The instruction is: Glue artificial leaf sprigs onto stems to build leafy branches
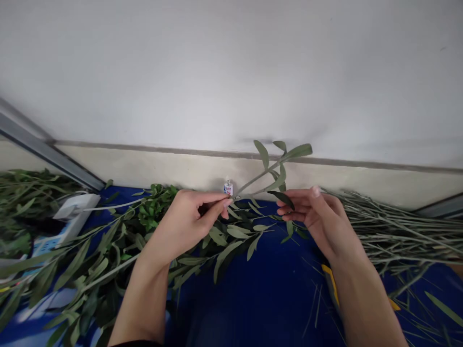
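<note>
A leafy green sprig (257, 179) slants up to the right in front of the wall. My left hand (195, 217) pinches the sprig's lower end between thumb and fingers. Near the sprig's lowest dark leaf (282, 198) is my right hand (323, 217), its fingers apart and slightly curled, with the leaf against or just in front of the fingertips. Beneath my left hand, long leafy branches (237, 232) lie across the blue surface (249, 299).
A pile of thin bare stems (401, 226) lies at the right. Part of a yellow tool (331, 284) shows beside my right forearm. More foliage (25, 197) and a white-and-blue box (68, 219) are at the left. A small bottle (228, 186) stands by the wall.
</note>
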Tool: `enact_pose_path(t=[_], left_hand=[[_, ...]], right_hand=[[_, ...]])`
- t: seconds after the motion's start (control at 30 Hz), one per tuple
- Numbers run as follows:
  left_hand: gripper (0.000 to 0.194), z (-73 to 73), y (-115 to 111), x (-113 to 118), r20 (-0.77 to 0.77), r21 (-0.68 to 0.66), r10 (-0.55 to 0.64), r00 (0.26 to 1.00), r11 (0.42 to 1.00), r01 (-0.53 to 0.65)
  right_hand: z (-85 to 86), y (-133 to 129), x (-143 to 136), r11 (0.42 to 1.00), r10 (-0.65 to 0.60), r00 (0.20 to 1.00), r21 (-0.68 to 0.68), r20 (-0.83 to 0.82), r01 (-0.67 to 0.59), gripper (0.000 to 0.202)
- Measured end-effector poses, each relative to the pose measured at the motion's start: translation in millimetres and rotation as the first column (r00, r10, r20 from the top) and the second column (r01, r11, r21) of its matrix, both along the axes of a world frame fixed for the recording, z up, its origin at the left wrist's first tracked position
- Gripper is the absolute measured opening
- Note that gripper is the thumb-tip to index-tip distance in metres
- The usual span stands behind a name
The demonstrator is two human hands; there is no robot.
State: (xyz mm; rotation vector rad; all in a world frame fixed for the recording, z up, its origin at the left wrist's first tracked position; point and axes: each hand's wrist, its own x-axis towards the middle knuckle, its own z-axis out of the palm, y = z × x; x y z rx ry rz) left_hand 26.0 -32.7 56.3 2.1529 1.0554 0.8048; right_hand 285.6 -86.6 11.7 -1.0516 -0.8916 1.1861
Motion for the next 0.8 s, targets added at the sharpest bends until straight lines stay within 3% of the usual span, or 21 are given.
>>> enact_pose_path(t=[0.27,0.43,0.6,0.7,0.8], left_hand=[[0.033,2.2,-2.6,-1.9,-0.015,-0.093,0.027,1.0,0.995,-0.028],[0.028,9.1,-4.0,-19.0,0.046,-0.019,0.177,0.983,0.984,-0.177],[0.021,12.4,-4.6,-45.7,0.145,0.041,0.291,0.946,0.953,-0.299],[0.022,13.5,-4.7,-54.6,0.158,0.027,0.288,0.945,0.955,-0.296],[0.022,13.4,-3.7,-59.1,0.16,0.007,0.271,0.949,0.961,-0.276]], right_hand=[[-5.7,2.0,3.1,0.999,0.005,0.993,-0.032,0.117,-0.002,0.023],[-9.2,3.1,4.6,1.0,0.0,0.984,-0.029,0.176,0.006,0.026],[-24.6,14.2,-9.1,1.0,0.002,0.946,-0.005,0.323,0.0,0.029],[-34.7,32.8,-31.2,0.999,0.044,0.859,-0.004,0.51,-0.049,0.025],[-43.6,57.7,-56.2,1.0,-0.018,0.675,0.006,0.737,0.021,0.025]])
